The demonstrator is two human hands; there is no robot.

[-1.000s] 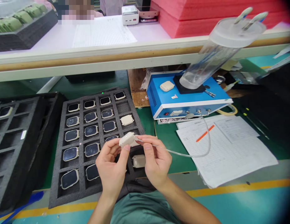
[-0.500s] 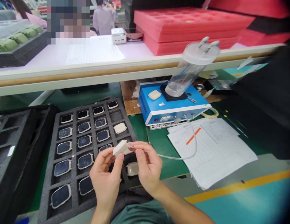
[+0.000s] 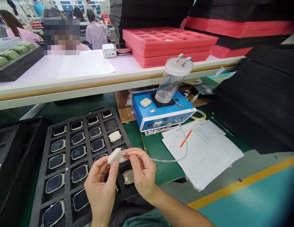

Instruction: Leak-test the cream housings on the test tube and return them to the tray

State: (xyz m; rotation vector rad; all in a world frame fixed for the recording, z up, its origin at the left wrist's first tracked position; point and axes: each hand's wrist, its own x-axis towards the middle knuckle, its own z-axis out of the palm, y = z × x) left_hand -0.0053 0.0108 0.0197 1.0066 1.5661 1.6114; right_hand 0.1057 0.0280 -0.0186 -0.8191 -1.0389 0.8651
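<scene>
Two hands: left hand (image 3: 100,186) pinching one cream casing (image 3: 115,156), right hand (image 3: 142,171) gripping one clear tube (image 3: 161,160).

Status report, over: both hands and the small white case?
Left hand holds white case. Right hand pinches clear tube at the case. Foam tray of cases beneath; nothing blocking.

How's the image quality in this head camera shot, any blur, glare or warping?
Head view: even, bright overhead light with soft shadows; the white casing in the left hand and the clear tube pinched by the right hand are sharp; the shelf edge bows from wide-angle distortion; corners darken; one face is pixelated.
</scene>
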